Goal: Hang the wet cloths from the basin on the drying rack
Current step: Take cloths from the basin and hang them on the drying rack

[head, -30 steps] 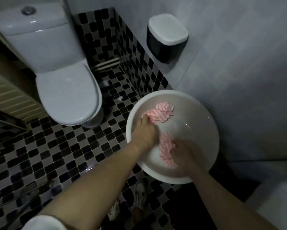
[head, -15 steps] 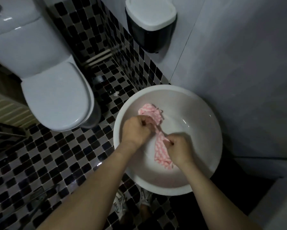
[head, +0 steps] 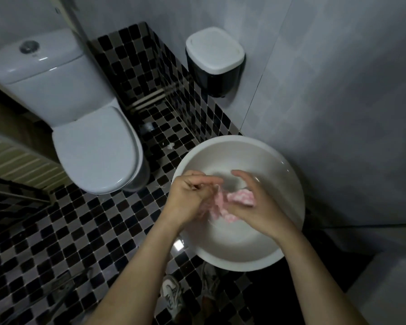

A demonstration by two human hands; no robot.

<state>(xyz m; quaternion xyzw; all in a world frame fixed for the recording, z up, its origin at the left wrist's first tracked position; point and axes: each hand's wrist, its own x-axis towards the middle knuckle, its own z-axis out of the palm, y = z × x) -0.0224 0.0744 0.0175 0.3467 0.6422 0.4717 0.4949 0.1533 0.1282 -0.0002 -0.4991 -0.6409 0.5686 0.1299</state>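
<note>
Both grips, left hand (head: 188, 199) and right hand (head: 258, 205), clamp the pink cloth (head: 240, 198) over the basin (head: 286, 188); twisting them oppositely should wring drips inside.

Floor (head: 161, 164) lies open between toilet (head: 96, 148) and basin (head: 223, 141); wall (head: 338, 113) crowds right.

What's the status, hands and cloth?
Both hands busy: left hand and right hand grip the pink cloth. Cloth bunched between them, over the basin. No drying rack in view; nothing blocking the hands.

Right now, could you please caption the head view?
Left hand and right hand hold a pink cloth over the basin.
</note>
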